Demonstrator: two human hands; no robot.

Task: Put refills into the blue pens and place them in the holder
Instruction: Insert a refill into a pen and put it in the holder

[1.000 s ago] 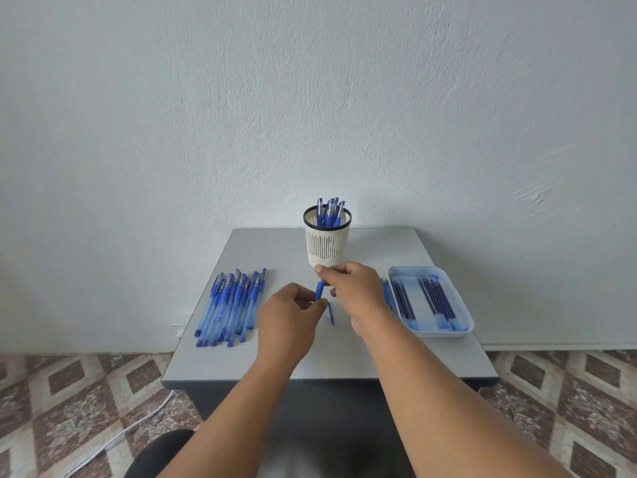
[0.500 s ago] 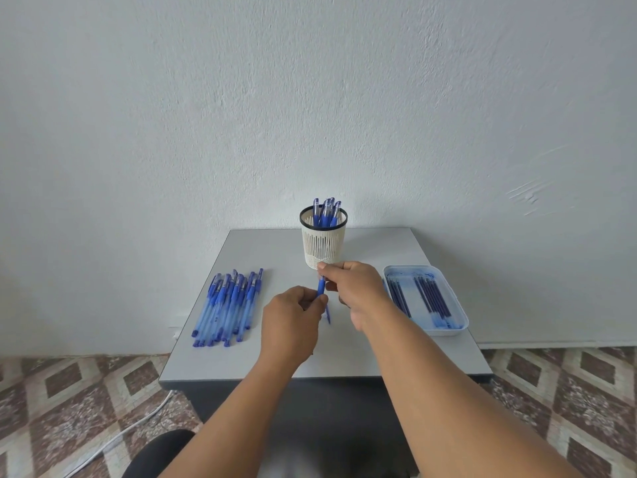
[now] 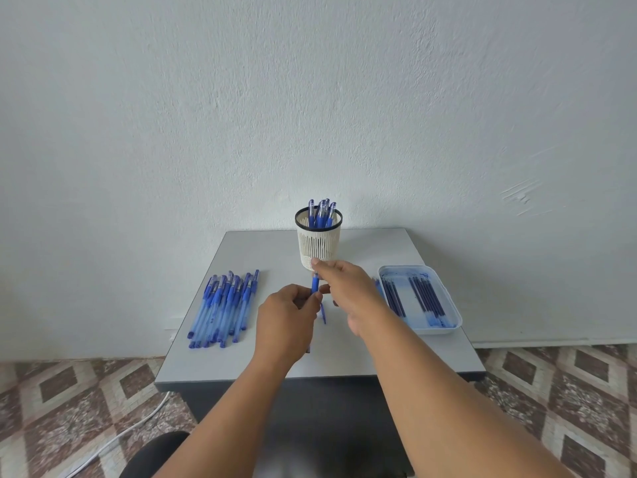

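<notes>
Both hands meet over the middle of the grey table [image 3: 344, 353]. My left hand [image 3: 287, 322] grips a blue pen [image 3: 315, 286] by its lower barrel, holding it nearly upright. My right hand [image 3: 348, 284] pinches the pen's top end, just in front of the holder. A small blue piece [image 3: 323, 313] shows below the hands. The white mesh holder [image 3: 319, 244] with a black rim stands at the back centre, with several blue pens in it. A row of several blue pens [image 3: 224, 305] lies on the left. A white tray [image 3: 448, 298] on the right holds several dark refills [image 3: 425, 298].
A white wall rises directly behind the table. Patterned floor tiles surround it, with a white cable [image 3: 113, 439] on the floor at the lower left. A dark rounded shape [image 3: 155, 453] sits at the bottom edge near my left arm.
The two hands have stayed together on the pen, shifting only slightly. My right hand's fingers have moved up to the pen's top. The view has shifted a little.
</notes>
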